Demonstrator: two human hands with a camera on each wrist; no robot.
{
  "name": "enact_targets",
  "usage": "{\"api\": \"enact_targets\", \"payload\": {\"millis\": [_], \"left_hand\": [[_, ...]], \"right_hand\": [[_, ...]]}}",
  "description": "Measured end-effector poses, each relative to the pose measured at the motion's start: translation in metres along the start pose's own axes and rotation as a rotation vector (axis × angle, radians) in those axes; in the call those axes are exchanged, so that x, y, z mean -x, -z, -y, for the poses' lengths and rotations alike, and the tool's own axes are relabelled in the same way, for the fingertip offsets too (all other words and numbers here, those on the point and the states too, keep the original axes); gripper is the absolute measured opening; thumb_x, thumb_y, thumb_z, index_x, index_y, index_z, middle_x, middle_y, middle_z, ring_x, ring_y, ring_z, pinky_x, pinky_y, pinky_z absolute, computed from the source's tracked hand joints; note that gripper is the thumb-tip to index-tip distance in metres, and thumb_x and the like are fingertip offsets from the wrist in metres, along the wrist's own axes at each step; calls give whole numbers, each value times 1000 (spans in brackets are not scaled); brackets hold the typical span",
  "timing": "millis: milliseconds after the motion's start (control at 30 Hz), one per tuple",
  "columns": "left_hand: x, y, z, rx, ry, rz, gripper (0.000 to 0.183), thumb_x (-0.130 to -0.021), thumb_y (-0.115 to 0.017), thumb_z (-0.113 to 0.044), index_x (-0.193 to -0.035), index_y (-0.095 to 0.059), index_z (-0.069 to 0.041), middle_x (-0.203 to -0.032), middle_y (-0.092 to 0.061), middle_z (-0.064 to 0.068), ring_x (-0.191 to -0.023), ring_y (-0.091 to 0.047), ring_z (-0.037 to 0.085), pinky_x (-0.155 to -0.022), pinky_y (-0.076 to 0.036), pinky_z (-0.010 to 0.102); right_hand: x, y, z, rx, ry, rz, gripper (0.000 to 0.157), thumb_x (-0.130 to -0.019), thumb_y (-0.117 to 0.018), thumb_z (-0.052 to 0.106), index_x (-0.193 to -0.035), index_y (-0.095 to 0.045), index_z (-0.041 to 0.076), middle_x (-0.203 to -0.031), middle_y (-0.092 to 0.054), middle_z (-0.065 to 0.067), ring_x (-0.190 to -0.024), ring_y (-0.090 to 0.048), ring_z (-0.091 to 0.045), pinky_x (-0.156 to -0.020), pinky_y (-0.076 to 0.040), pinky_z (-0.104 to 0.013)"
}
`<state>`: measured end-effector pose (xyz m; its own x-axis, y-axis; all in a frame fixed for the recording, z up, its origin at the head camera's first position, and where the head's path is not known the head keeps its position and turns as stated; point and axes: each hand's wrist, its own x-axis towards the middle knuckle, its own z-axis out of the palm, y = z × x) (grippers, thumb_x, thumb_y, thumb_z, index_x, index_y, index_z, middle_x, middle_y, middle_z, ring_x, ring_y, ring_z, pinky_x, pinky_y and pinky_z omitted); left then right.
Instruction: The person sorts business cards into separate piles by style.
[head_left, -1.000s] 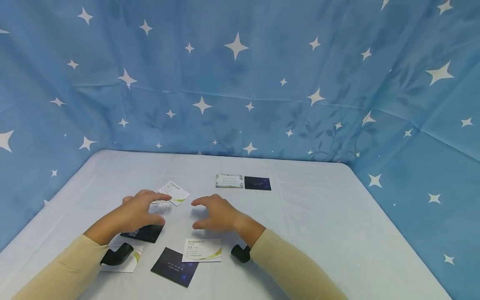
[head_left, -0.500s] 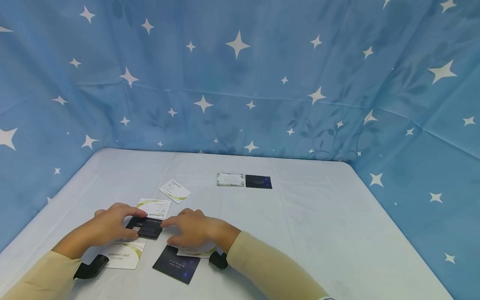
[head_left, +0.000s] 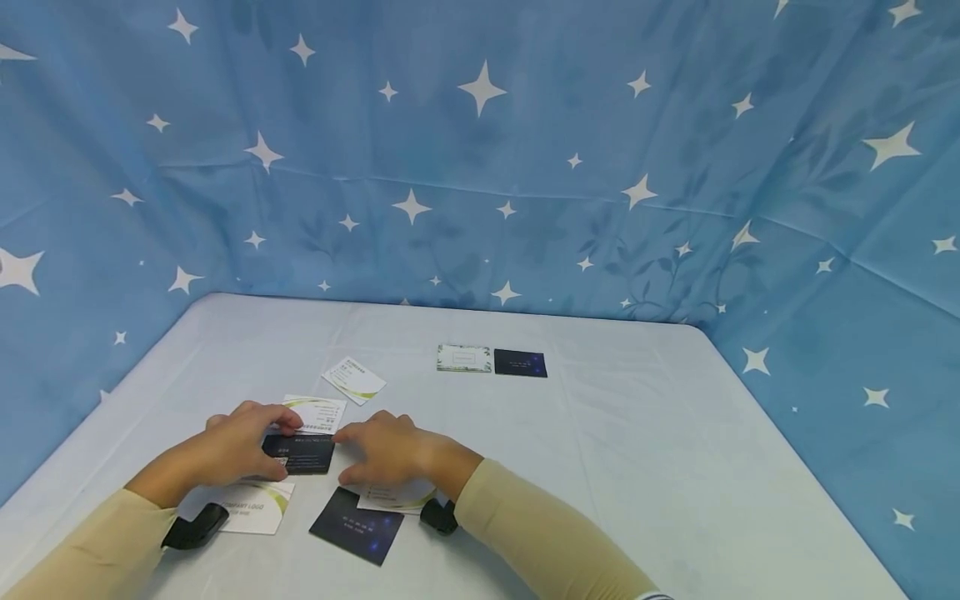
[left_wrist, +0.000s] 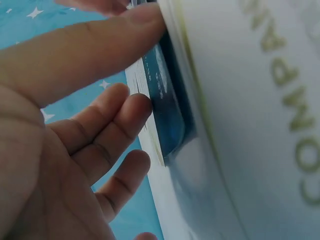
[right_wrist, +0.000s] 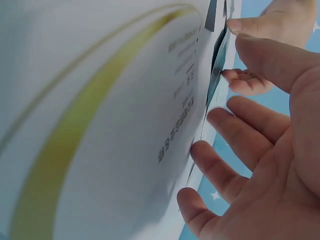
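My left hand (head_left: 230,448) reaches across the left end of a black business card (head_left: 311,454) lying on the table. Its thumb is at the near edge and its fingertips at the far edge, holding the card between them. My right hand (head_left: 390,450) lies at the card's right end, index fingertip at the far corner, other fingers loosely spread in the right wrist view. Below the right palm lies a white business card (head_left: 393,498), partly hidden, overlapping a dark blue card (head_left: 356,529). A white logo card (head_left: 258,508) shows beneath the left wrist.
Beyond the black card lie a white card (head_left: 318,412) and another tilted white card (head_left: 354,379). Farther back, a leaf-bordered card (head_left: 463,358) sits beside a dark card (head_left: 521,363). A star-patterned blue cloth (head_left: 525,167) hangs behind the white table (head_left: 637,433).
Both hands have come down and nearer, onto the black card's two ends. Over the last half second my left hand shifted slightly right and its fingers curled more. The card has barely moved.
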<state>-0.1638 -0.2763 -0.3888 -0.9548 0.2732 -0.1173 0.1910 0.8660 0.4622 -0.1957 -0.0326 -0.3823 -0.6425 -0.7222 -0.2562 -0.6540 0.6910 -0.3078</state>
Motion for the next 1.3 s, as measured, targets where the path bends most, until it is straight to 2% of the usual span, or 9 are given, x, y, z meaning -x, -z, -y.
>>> {"api": "enact_targets", "payload": {"millis": [200, 433, 700, 800, 933, 1000, 1300], "left_hand": [[-1, -3, -9, 21, -29, -21, 61, -67, -91, -28, -119, -64, -11, -111, -63, 1, -111, -48, 33, -83, -28, 55], [-6, -6, -25, 31, -87, -55, 62, -68, -92, -28, -120, -64, -11, -110, -63, -1, -112, -49, 32, -83, -28, 57], [-9, -11, -29, 35, -93, -74, 56, -71, -90, -24, -120, -65, -12, -124, -61, 9, -122, -46, 38, -87, -26, 58], [-12, -11, -33, 28, -116, -107, 52, -74, -88, -25, -120, -66, -13, -125, -61, 11, -122, -47, 38, -88, -25, 58], [-21, -12, -40, 21, -152, -169, 48, -78, -85, -26, -120, -68, -11, -122, -63, 11, -121, -48, 35, -87, -23, 57], [-26, -11, -44, 25, -160, -179, 49, -79, -84, -27, -122, -68, -10, -122, -63, 10, -120, -48, 35, -87, -22, 57], [-59, -15, -65, 68, -180, -99, 54, -83, -82, -34, -129, -66, -12, -125, -61, 8, -123, -47, 33, -91, -22, 56]], "right_hand": [[-2, -1, -1, -4, -14, -72, 64, -88, -74, 50, -144, -55, 27, -136, -57, 14, -125, -49, -12, -100, -40, -37], [0, 0, -4, 10, -2, -146, 58, -85, -77, 49, -137, -61, 28, -126, -62, 13, -117, -53, -9, -98, -41, -31], [8, 4, -26, -135, 4, -179, 54, -87, -78, 37, -137, -62, 24, -127, -62, 9, -118, -52, -10, -100, -39, -28], [13, 7, -36, -186, -4, -182, 54, -88, -78, 35, -138, -61, 22, -130, -61, 6, -121, -52, -11, -102, -39, -29], [22, 13, -50, -252, -34, -195, 55, -88, -78, 33, -138, -60, 20, -131, -60, 2, -122, -53, -16, -103, -40, -33], [28, 16, -58, -282, -41, -206, 55, -88, -78, 32, -138, -60, 19, -131, -60, 2, -122, -54, -17, -101, -42, -35], [54, 25, -94, -345, -102, -239, 56, -88, -78, 32, -139, -59, 21, -132, -60, 0, -122, -54, -21, -100, -43, -43]]}}
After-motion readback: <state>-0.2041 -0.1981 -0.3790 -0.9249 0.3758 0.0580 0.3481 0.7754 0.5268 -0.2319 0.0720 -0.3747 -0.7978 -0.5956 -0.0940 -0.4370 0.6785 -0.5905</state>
